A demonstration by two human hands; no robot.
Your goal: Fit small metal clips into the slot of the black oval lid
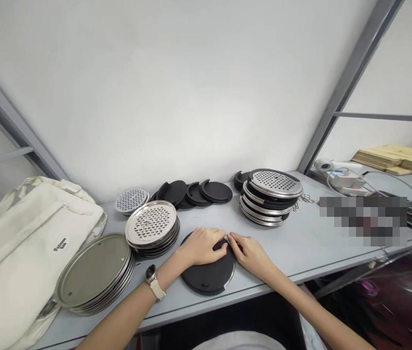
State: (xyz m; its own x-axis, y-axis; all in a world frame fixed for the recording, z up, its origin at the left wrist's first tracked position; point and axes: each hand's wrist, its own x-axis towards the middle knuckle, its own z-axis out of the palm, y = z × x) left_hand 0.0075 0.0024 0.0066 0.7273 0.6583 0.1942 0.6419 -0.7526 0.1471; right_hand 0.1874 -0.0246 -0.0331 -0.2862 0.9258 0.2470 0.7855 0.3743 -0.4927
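A black round disc [209,277] with a metal edge along its right side lies flat near the table's front edge. My left hand [204,247] rests over its upper part, fingers bent and thumb tucked in, gripping it near the far right rim. At that same rim my right hand [247,253] is closed in a pinch, its fingertips meeting those of the left. Something small and pale shows between the fingertips, too small to name. To the left stands a stack of perforated metal grater plates [151,223]. Several black round covers [216,191] lie behind.
Olive-green round metal plates [94,272] are stacked at left beside a cream bag [38,233]. Right of centre rises a pile of grater discs with black rims [277,183]. Farther right are a white device [344,181], cables and flat tan pieces [391,158]. Grey metal posts [344,82] flank the table.
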